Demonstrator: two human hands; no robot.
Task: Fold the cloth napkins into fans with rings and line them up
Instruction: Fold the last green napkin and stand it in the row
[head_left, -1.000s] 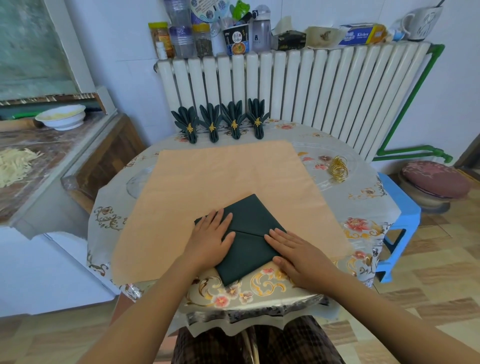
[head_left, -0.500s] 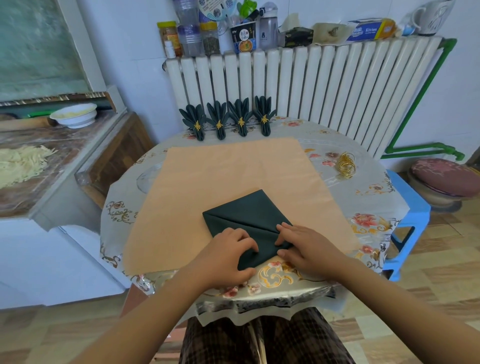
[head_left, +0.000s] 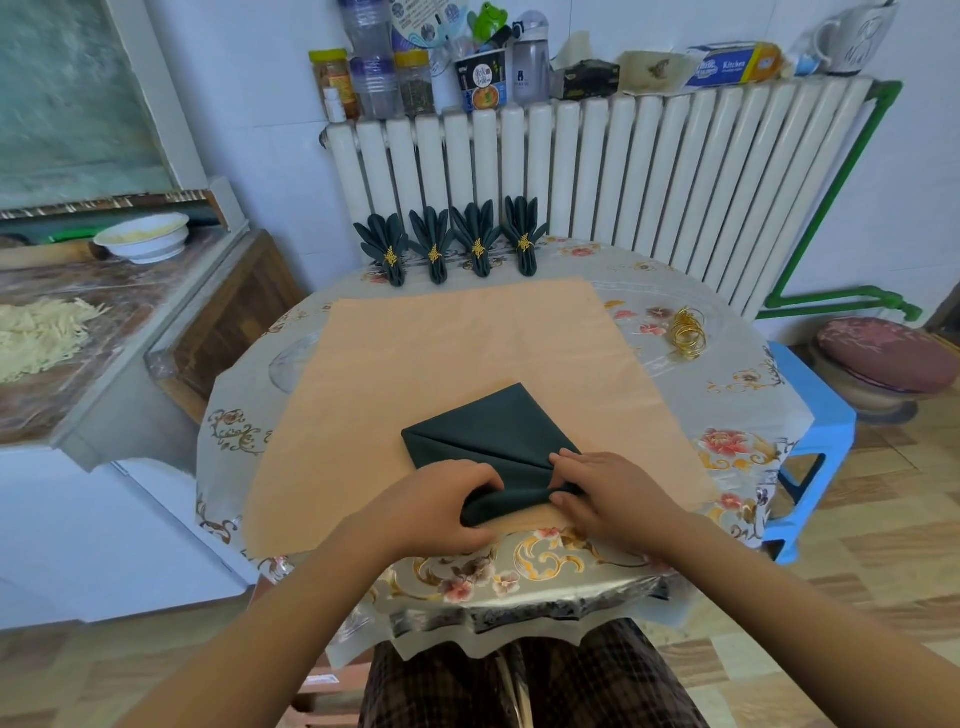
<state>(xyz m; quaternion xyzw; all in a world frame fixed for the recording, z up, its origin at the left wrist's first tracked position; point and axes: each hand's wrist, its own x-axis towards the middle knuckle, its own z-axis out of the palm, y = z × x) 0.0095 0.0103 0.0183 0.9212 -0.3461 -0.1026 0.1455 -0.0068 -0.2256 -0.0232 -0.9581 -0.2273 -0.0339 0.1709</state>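
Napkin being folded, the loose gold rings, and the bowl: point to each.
napkin (head_left: 493, 426), head view, on its flat dark green upper panel.
gold rings (head_left: 687, 332), head view, middle of the pile.
bowl (head_left: 143, 243), head view, on its white outer wall.

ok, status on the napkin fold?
Left hand and right hand both pinch the napkin near edge, first pleat rolled up. Four fans lined up at back. Spare rings off to the right, nothing in the way.
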